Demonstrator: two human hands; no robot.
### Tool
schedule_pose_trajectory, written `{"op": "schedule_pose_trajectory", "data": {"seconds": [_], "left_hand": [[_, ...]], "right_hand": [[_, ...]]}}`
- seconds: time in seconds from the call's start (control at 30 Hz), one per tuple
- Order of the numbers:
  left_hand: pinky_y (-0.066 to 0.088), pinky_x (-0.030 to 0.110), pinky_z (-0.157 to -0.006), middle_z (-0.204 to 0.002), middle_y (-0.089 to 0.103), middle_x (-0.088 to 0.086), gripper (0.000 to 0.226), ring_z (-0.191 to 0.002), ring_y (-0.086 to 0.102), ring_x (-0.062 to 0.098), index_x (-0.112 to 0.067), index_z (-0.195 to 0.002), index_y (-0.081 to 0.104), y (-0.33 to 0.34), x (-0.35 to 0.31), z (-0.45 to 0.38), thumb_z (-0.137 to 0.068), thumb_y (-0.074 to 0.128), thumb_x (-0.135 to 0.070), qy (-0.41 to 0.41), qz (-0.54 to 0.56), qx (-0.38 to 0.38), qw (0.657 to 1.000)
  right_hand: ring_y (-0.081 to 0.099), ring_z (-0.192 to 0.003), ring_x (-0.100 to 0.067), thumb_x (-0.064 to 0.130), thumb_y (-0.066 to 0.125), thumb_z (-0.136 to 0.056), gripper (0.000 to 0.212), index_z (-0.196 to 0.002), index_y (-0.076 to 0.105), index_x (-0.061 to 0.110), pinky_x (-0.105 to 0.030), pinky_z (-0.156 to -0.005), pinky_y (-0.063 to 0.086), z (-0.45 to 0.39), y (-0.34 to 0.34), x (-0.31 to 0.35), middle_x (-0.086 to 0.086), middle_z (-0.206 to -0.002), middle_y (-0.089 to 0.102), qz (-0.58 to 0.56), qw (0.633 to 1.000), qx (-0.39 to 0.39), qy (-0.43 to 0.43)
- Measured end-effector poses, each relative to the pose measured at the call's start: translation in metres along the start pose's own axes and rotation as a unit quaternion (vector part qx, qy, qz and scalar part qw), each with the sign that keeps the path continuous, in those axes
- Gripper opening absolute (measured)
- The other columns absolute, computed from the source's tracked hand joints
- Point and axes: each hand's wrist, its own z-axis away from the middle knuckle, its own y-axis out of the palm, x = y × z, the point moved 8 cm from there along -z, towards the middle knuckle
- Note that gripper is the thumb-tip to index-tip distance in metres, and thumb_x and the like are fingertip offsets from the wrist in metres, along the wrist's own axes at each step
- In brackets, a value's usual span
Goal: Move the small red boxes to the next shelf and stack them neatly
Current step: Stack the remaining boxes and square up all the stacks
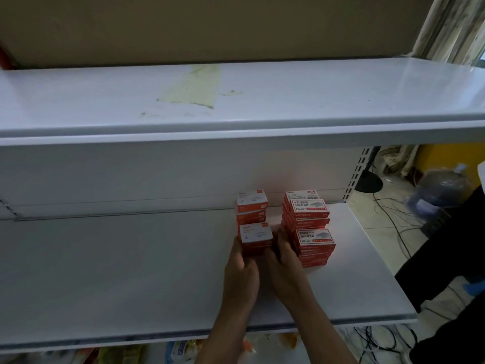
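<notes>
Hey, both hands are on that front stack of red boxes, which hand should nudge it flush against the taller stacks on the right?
Probably the left hand. It holds the front stack's outer left side, so it can push rightward. The right hand sits in the gap beside the taller stacks, blocking it.

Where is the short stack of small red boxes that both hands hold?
In the head view, the short stack of small red boxes sits right of centre on the white lower shelf, between both hands, left of taller stacks.

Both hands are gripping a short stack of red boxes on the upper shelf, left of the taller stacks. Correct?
Not quite. In the head view the left hand and right hand grip the short stack on the lower shelf, not the upper one.
</notes>
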Motion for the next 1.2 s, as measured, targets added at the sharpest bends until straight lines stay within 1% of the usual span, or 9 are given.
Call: {"op": "schedule_pose_trajectory", "data": {"seconds": [0.17, 0.23, 0.3, 0.4, 0.47, 0.6, 0.8, 1.0, 1.2], "left_hand": [[0.030, 0.027, -0.110, -0.134, 0.044, -0.013, 0.045, -0.129, 0.040, 0.007, -0.019, -0.141, 0.042, -0.027, 0.002, -0.005, -0.098, 0.035, -0.007, -0.007, 0.078, -0.073, 0.994], [0.028, 0.032, -0.114, -0.144, 0.042, -0.004, 0.043, -0.133, 0.038, 0.011, -0.016, -0.143, 0.040, -0.032, 0.006, -0.020, -0.100, 0.034, -0.013, -0.012, 0.113, -0.090, 0.989], [0.037, 0.034, -0.109, -0.141, 0.050, 0.002, 0.040, -0.127, 0.047, 0.012, -0.018, -0.138, 0.047, -0.024, 0.007, -0.036, -0.102, 0.032, -0.027, -0.037, 0.170, -0.067, 0.983], [0.052, 0.036, -0.091, -0.113, 0.069, 0.007, 0.050, -0.102, 0.067, 0.017, -0.020, -0.117, 0.064, -0.004, 0.004, -0.048, -0.102, 0.022, -0.042, -0.037, 0.193, -0.020, 0.980], [0.053, 0.043, -0.092, -0.107, 0.071, 0.007, 0.055, -0.098, 0.069, 0.019, -0.024, -0.110, 0.066, 0.002, 0.010, -0.049, -0.100, 0.017, -0.049, -0.039, 0.171, -0.026, 0.984], [0.053, 0.044, -0.092, -0.106, 0.071, 0.005, 0.056, -0.099, 0.068, 0.018, -0.024, -0.111, 0.065, 0.004, 0.017, -0.052, -0.100, 0.016, -0.049, -0.052, 0.161, -0.037, 0.985], [0.052, 0.030, -0.083, -0.108, 0.069, 0.005, 0.054, -0.102, 0.065, 0.018, -0.024, -0.110, 0.064, 0.002, 0.018, -0.054, -0.101, 0.015, -0.046, -0.032, 0.148, -0.019, 0.988], [0.055, 0.039, -0.086, -0.102, 0.072, 0.007, 0.054, -0.098, 0.068, 0.021, -0.019, -0.108, 0.067, -0.003, 0.017, -0.057, -0.103, 0.017, -0.037, -0.022, 0.112, -0.016, 0.993], [0.052, 0.014, -0.065, -0.104, 0.069, 0.007, 0.051, -0.095, 0.066, 0.014, -0.012, -0.114, 0.063, -0.001, 0.021, -0.054, -0.103, 0.018, -0.034, -0.014, 0.103, -0.011, 0.995]], "right_hand": [[0.053, -0.113, -0.003, 0.025, 0.041, -0.100, 0.035, -0.135, 0.041, 0.020, -0.026, -0.100, 0.043, -0.013, -0.004, 0.015, 0.016, -0.118, 0.051, -0.061, 0.998, -0.029, -0.008], [0.050, -0.118, -0.007, 0.041, 0.040, -0.098, 0.044, -0.138, 0.042, 0.023, -0.031, -0.103, 0.041, -0.023, -0.002, 0.015, 0.011, -0.127, 0.051, -0.052, 0.998, -0.035, 0.011], [0.060, -0.112, -0.014, 0.049, 0.039, -0.096, 0.041, -0.124, 0.057, 0.025, -0.038, -0.099, 0.048, -0.031, -0.002, 0.011, 0.002, -0.122, 0.062, -0.072, 0.996, -0.041, 0.027], [0.066, -0.101, -0.017, 0.047, 0.037, -0.097, 0.041, -0.113, 0.063, 0.020, -0.032, -0.087, 0.053, -0.037, -0.003, 0.004, -0.004, -0.108, 0.069, -0.111, 0.990, -0.060, 0.065], [0.066, -0.102, -0.019, 0.048, 0.036, -0.096, 0.046, -0.117, 0.060, 0.016, -0.034, -0.088, 0.053, -0.037, -0.004, -0.002, -0.007, -0.110, 0.068, -0.121, 0.988, -0.061, 0.079], [0.065, -0.102, -0.019, 0.049, 0.033, -0.096, 0.044, -0.116, 0.060, 0.020, -0.038, -0.092, 0.051, -0.036, -0.005, -0.003, -0.006, -0.111, 0.067, -0.112, 0.989, -0.054, 0.077], [0.061, -0.097, -0.007, 0.043, 0.028, -0.099, 0.033, -0.105, 0.058, 0.031, -0.021, -0.079, 0.049, -0.033, 0.003, 0.005, 0.003, -0.105, 0.064, -0.124, 0.991, -0.016, 0.045], [0.064, -0.104, -0.016, 0.043, 0.031, -0.098, 0.042, -0.113, 0.062, 0.019, -0.035, -0.094, 0.051, -0.030, 0.000, 0.002, -0.005, -0.110, 0.067, -0.148, 0.988, -0.035, 0.039], [0.062, -0.104, -0.010, 0.036, 0.030, -0.101, 0.028, -0.103, 0.058, 0.032, -0.026, -0.090, 0.051, -0.029, 0.003, 0.006, 0.001, -0.109, 0.065, -0.114, 0.993, -0.033, 0.011]]}}
